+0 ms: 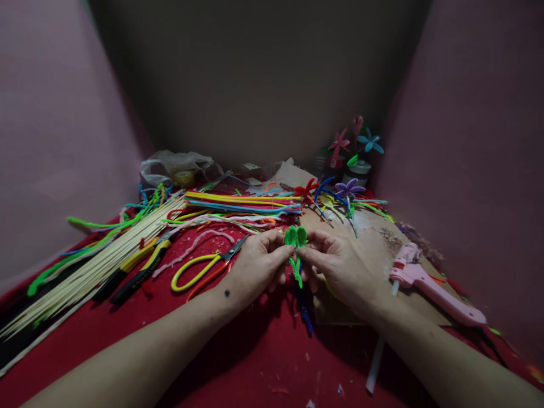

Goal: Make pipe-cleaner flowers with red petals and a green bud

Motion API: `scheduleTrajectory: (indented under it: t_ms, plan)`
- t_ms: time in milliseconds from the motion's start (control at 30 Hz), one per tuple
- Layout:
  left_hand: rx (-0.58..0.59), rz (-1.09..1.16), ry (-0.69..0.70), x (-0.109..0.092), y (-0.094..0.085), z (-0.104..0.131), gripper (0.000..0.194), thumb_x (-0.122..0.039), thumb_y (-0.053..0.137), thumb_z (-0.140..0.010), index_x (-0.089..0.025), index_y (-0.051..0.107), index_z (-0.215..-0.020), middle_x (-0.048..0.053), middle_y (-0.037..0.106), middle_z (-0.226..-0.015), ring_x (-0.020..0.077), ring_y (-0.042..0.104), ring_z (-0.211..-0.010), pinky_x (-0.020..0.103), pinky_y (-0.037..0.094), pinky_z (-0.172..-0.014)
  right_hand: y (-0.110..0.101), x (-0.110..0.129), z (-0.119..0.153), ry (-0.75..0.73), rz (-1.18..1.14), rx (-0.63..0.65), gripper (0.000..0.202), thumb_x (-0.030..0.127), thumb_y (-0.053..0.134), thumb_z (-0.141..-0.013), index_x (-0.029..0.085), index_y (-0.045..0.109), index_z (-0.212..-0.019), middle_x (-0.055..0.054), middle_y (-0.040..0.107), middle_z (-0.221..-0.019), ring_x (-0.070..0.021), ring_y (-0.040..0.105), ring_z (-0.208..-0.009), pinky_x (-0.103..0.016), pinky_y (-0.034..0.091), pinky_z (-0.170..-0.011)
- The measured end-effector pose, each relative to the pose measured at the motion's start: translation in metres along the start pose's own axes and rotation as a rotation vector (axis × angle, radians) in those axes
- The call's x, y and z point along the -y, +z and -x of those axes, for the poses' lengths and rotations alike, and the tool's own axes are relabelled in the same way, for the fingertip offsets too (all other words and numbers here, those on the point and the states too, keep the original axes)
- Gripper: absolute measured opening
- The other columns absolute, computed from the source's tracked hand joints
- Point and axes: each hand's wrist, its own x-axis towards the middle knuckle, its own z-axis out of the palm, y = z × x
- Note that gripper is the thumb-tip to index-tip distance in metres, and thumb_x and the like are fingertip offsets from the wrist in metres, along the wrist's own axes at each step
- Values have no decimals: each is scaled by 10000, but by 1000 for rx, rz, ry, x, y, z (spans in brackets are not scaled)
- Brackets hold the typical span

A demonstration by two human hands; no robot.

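Green loops (301, 236), probably fuzzy wire, between left fingers (280, 255) and right fingers (313, 258)

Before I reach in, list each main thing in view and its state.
Left hand: pinching green fuzzy piece.
Right hand: pinching that piece.
Green fuzzy piece: bent, held up.
Pliers: lying, handles spread.
Scissors: lying; blade opening unclear.
Glue gun: lying on its side, glue stick jutting out.
Wooden sticks: loose, lying in a bunch.
Plastic bag: crumpled.
Light-blue flower: upright, petals spread.
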Motion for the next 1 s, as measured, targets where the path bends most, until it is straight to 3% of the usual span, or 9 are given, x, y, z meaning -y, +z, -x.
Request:
scheduleTrajectory:
  t_ms: [600,1000]
  plan:
    - [-38,-45,-3,1,0,0,125,-303,537,-778,-178,547,-770,-58,507,-433,73,398,-295,161,293,-275,3,1,4,8,56,-13,206,228,532,-799,168,584,-990,53,546,-474,-82,461,-349,-193,362,-352]
    - [-65,-84,40,1,2,1,132,-291,543,-770,-163,565,-793,-54,516,-457,82,462,-335,157,312,-287,3,0,3,-3,63,-31,220,257,558,-798,178,610,-996,42,554,-470,-83,465,-348,-187,350,-330]
